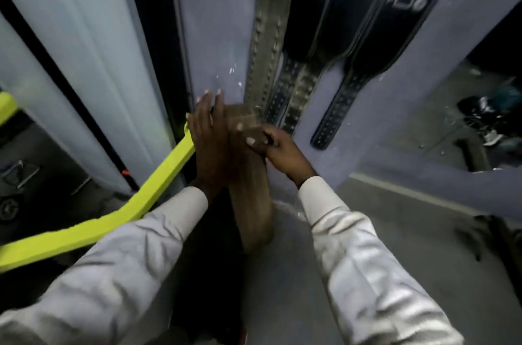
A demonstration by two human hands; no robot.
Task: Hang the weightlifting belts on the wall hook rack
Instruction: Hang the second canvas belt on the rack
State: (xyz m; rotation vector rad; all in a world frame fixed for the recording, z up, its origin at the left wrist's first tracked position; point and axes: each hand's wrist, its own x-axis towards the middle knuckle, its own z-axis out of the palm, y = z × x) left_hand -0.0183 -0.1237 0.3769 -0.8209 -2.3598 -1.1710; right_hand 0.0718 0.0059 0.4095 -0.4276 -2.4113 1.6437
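One tan belt (251,203): left hand (210,141) flat against it, right hand (279,152) gripping

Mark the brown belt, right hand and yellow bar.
brown belt (251,203): head view, the hanging part below the hands.
right hand (282,152): head view, back of the hand.
yellow bar (113,220): head view, near its bend.

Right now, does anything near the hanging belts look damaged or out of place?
White chips mark the wall beside the hanging belts. A dark heap of things lies at the right. The brown belt is unhung: right hand grips it, left hand lies flat on it.
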